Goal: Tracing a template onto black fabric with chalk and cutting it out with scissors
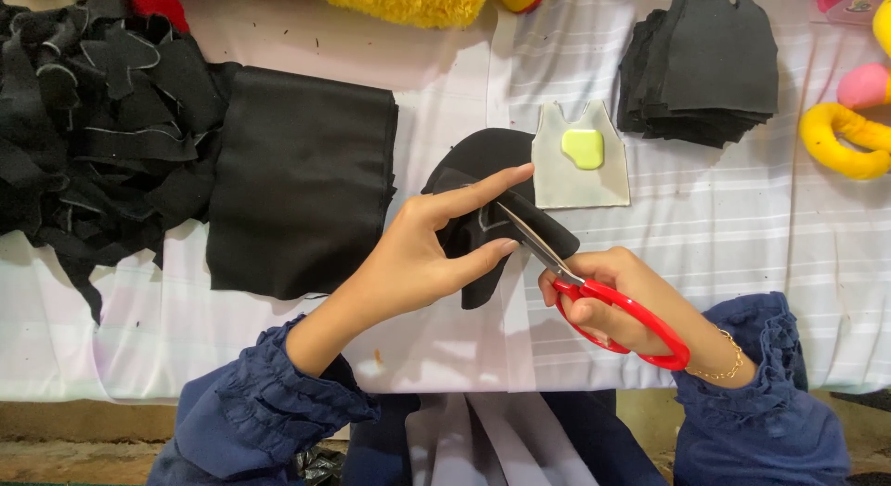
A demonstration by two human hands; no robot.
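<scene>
Right hand [617, 300] around red scissors [603, 296]

A table with a white striped cloth [705, 235] holds a pile of black scraps [88, 124] far left, folded black fabric [302, 184], a stack of cut black pieces [710, 68] far right.

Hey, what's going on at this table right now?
A person is cutting black fabric with red-handled scissors. The left hand holds the piece up while the right hand works the blades into it. A pale vest-shaped template lies just beyond, with cut black pieces stacked behind it.
</scene>
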